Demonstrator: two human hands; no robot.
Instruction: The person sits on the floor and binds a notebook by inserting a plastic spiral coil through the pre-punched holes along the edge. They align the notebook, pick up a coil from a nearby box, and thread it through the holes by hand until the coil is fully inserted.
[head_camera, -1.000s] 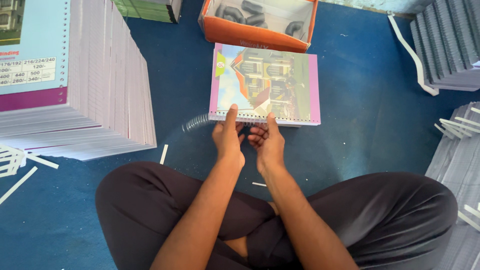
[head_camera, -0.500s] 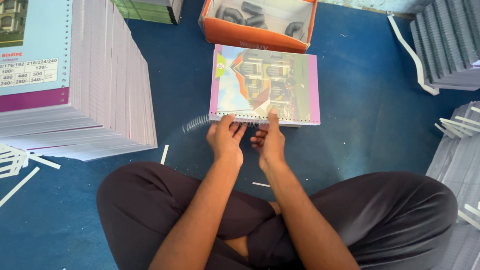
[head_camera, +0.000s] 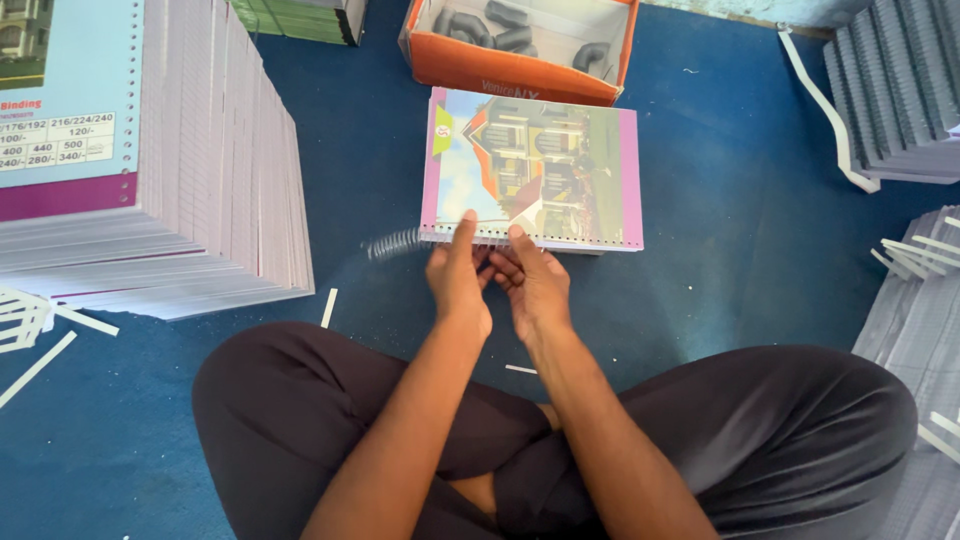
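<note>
Two bare hands meet at the near edge of a rectangular notebook with a colourful house picture on its cover and pink side bands (head_camera: 535, 170), which lies flat on the blue carpeted floor (head_camera: 720, 290) just beyond the seated person's crossed legs in dark trousers (head_camera: 700, 440); the notebook's long axis runs left to right, and its punched near edge faces the hands; the left hand (head_camera: 458, 285) has its thumb resting on that edge near the left corner, fingers curled narrowly; the right hand (head_camera: 535, 285) sits just beside it, fingertips touching the same edge, loosely curled; a blurred silvery wire spiral coil (head_camera: 392, 243) sticks out leftward from the notebook's near left corner, nearer the left hand; whether either hand pinches the coil cannot be told; a tall stack of unbound notebooks (head_camera: 200, 180) stands to the left, and an orange cardboard box (head_camera: 515, 65) sits just beyond the notebook.
</note>
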